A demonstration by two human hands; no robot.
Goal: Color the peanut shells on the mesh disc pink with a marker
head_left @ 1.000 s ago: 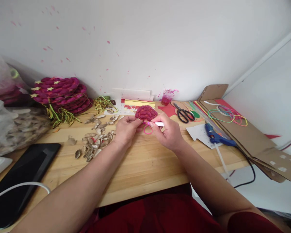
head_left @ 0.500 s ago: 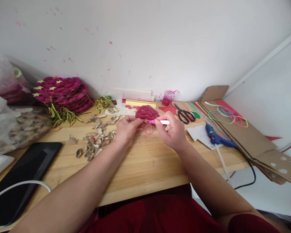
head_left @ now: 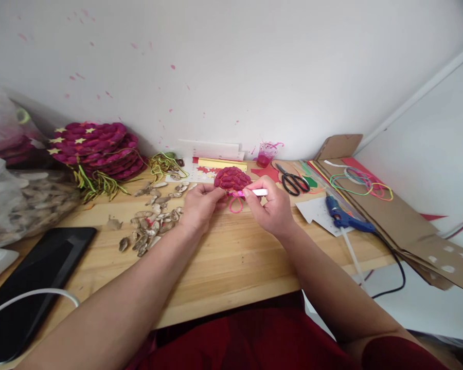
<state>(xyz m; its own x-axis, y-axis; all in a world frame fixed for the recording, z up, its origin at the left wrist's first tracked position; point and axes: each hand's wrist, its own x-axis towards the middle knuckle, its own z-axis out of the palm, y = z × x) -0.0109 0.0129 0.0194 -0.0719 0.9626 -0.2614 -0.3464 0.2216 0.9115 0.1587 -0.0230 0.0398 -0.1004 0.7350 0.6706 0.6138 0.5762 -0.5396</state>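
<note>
A magenta domed craft piece [head_left: 232,178], covered in painted shell halves, stands before me near the middle of the table. My left hand [head_left: 200,205] is closed at its lower left edge, thumb and fingers pinching it there. Between the thumb and fingers of my right hand [head_left: 272,208] is a marker pen [head_left: 259,192] with a white barrel and a pink front end. The pen lies nearly level, its tip against the piece's lower edge by my left fingertips. A pink cord loop [head_left: 236,205] hangs below that edge, between both hands.
Loose shell halves [head_left: 150,231] lie left, beside a black tablet [head_left: 42,282]. Behind are stacked magenta shell pieces [head_left: 96,146] and a bag of shells [head_left: 42,200]. Right: scissors [head_left: 292,181], a blue glue gun [head_left: 347,218], cardboard [head_left: 401,221]. A pink paint cup [head_left: 267,154] stands at the wall.
The whole view has shifted slightly, so things sit a little further left. Both hands keep their hold; the pen has barely moved against the piece.
</note>
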